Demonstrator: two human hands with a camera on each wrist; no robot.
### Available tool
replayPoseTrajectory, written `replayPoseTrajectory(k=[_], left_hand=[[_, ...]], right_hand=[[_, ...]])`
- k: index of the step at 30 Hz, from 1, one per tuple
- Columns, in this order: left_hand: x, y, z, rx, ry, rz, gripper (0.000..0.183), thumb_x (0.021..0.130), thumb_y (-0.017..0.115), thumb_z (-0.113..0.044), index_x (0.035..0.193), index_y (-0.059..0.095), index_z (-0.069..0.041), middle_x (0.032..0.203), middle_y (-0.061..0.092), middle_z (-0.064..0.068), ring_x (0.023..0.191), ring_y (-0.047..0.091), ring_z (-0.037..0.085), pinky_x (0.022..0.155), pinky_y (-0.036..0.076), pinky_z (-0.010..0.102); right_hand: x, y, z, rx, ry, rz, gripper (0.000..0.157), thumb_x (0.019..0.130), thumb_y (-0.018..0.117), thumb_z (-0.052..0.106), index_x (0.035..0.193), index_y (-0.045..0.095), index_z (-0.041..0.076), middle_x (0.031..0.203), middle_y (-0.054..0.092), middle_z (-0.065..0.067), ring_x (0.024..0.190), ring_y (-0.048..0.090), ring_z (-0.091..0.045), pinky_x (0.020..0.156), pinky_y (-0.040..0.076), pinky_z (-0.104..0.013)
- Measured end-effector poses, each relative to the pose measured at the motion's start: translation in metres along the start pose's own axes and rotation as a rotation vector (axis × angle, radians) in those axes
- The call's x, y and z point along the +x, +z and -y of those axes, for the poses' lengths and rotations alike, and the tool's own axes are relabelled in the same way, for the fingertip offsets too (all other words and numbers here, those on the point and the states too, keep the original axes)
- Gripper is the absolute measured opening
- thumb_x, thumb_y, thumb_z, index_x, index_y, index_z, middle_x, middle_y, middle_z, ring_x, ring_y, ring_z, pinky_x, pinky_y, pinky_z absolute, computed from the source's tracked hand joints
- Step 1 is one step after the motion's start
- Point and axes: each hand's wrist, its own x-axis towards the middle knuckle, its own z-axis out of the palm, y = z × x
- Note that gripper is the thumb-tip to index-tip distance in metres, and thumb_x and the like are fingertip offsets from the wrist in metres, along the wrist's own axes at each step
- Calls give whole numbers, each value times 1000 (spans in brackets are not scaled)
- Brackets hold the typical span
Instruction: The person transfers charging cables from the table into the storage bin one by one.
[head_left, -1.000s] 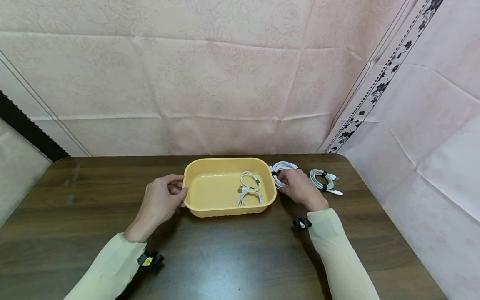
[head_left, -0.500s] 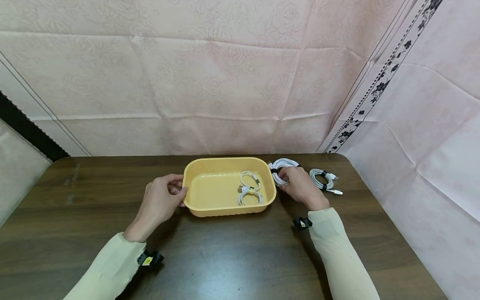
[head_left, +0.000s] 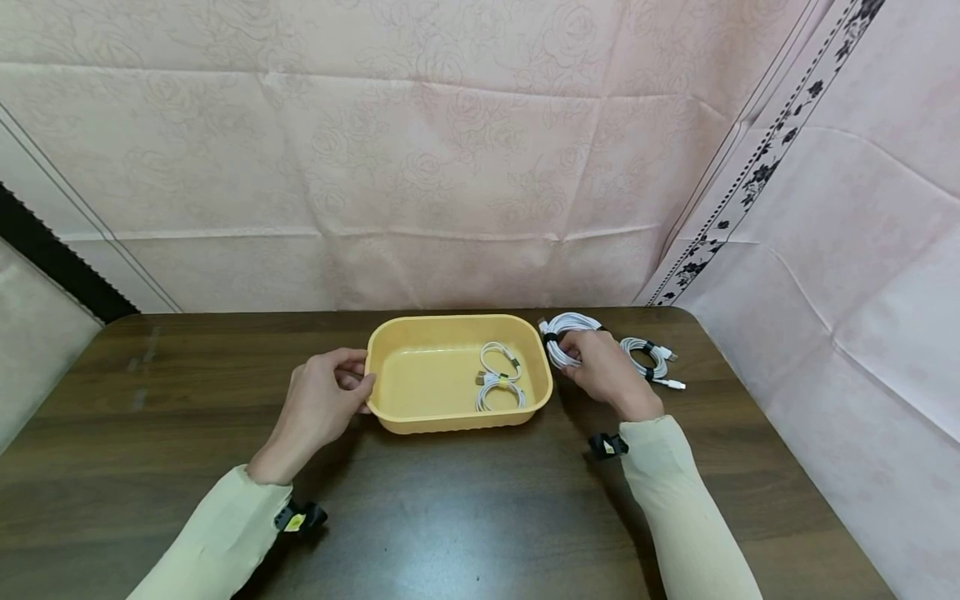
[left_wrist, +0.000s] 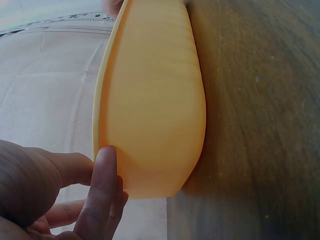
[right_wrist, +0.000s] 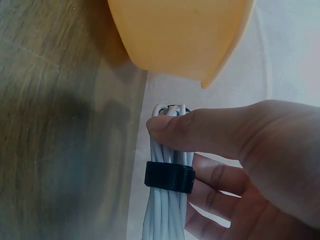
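Observation:
My left hand pinches the left rim of a yellow plastic bin, thumb and fingers on either side of its edge in the left wrist view. Inside the bin, toward its right end, lie two small coiled white cables. Just right of the bin my right hand grips a larger coil of white cable. In the right wrist view the thumb presses across its strands, above a black strap. Behind that hand rests another white cable coil with black straps and its plugs showing.
The dark wooden table has its back edge just behind the bin. A pale patterned cloth hangs behind it, and another cloth stands at the right side.
The right hand and the cable coil in it have shifted slightly up and to the right, away from the bin. The left hand and the bin have stayed in place.

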Motion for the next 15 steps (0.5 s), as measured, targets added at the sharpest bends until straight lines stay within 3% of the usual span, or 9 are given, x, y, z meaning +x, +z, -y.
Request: replayPoseTrajectory(k=[15], left_hand=[[0, 1, 0, 14, 2, -2, 38, 96, 67, -8, 132, 62, 5, 108, 69, 20, 78, 69, 17, 59, 59, 20]], right_hand=[[-1, -4, 3, -32, -11, -26, 17, 85, 77, 5, 101, 75, 9, 94, 72, -4, 86, 63, -22, 79, 53, -42]])
